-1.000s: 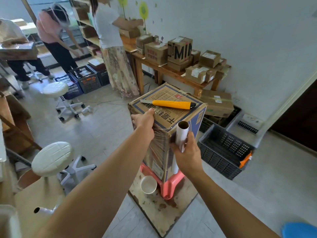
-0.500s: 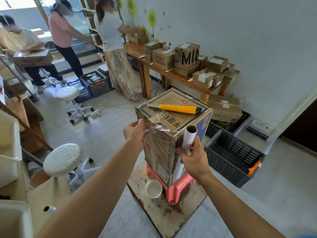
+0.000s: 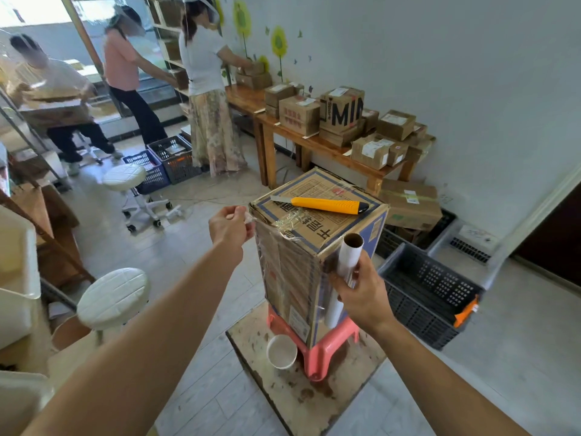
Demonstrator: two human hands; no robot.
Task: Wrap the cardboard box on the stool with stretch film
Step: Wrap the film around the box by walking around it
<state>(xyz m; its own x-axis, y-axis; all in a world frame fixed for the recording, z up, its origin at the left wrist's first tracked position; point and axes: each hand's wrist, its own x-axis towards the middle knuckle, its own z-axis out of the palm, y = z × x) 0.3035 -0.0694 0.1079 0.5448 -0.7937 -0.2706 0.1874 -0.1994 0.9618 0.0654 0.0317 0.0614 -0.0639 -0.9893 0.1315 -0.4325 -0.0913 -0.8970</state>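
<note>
A tall cardboard box [image 3: 294,278] with blue edging stands on a pink plastic stool [image 3: 320,347]. Clear stretch film [image 3: 283,225] covers its near face and laps over the top front edge. My left hand [image 3: 229,228] pinches the loose film end at the box's upper left corner. My right hand [image 3: 361,291] grips the upright white film roll [image 3: 347,259] against the box's right front corner. A yellow utility knife [image 3: 327,204] lies on top of the box.
The stool rests on a stained board [image 3: 301,394] with a white cup [image 3: 282,351] beside it. Two white round stools [image 3: 113,297] stand left, a black crate [image 3: 430,294] right. A wooden table [image 3: 317,146] holds parcels. Three people work at the back left.
My left hand has slid off the box's top edge out to the left corner, pulling the film end with it. The view has shifted, and the right hand keeps the roll in place.
</note>
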